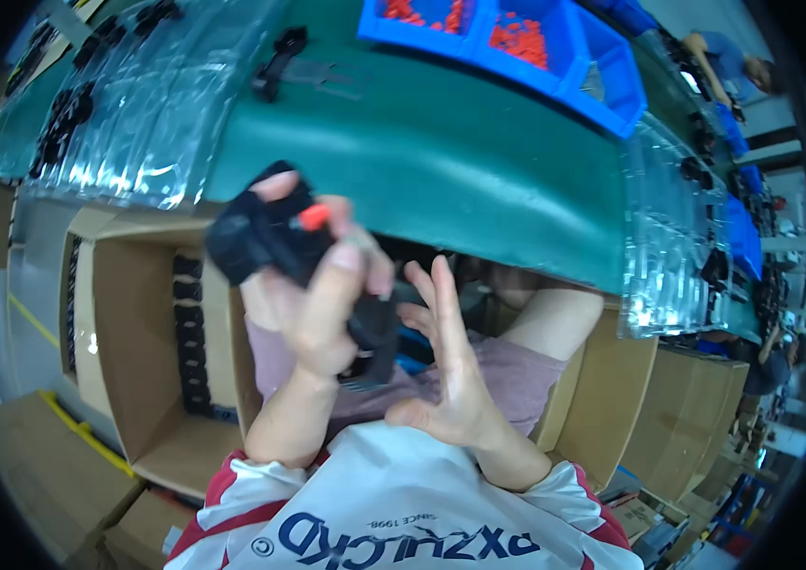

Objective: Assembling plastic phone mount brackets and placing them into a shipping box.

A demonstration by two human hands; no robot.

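Note:
My left hand (317,313) grips a black plastic part (251,237) above my lap, its fingers wrapped round it. A small orange-red piece (313,218) shows by my fingertips, on or against the black part. More black plastic (374,332) appears below the same hand; whether it is one piece with the held part I cannot tell. Just to the right, my right hand (450,370) is raised with its fingers stretched and apart, holding nothing. The held part is slightly blurred.
A green-topped table (403,142) lies ahead, carrying blue bins (555,71) of small orange-red pieces and a loose black part (279,62). Clear plastic trays (151,114) flank it. Cardboard boxes stand left (142,323) and right (612,399). Another person (726,62) sits far right.

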